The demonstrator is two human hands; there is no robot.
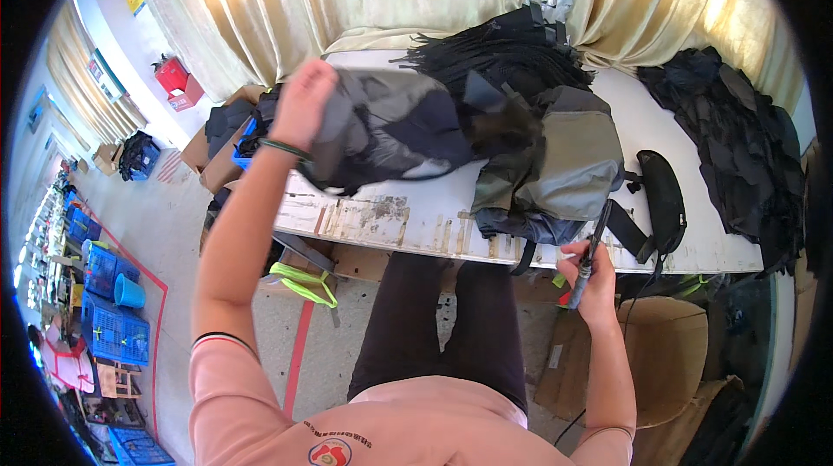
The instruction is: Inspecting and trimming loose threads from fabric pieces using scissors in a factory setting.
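My left hand [301,101] is raised over the left part of the white table [382,219] and grips the edge of a grey and dark blue backpack [390,132], lifting it off the tabletop. My right hand [592,279] is below the table's front edge, closed around a thin dark pen-like tool [590,253] with a cord running down from it. A second grey backpack [555,167] lies on the table just above my right hand, its black straps [664,197] hanging to the right.
A heap of black straps [499,54] lies at the table's back, and a pile of black fabric pieces [737,136] at the right. Cardboard boxes [659,353] stand under the table. Blue crates [113,327] stand on the floor far left. Curtains hang behind.
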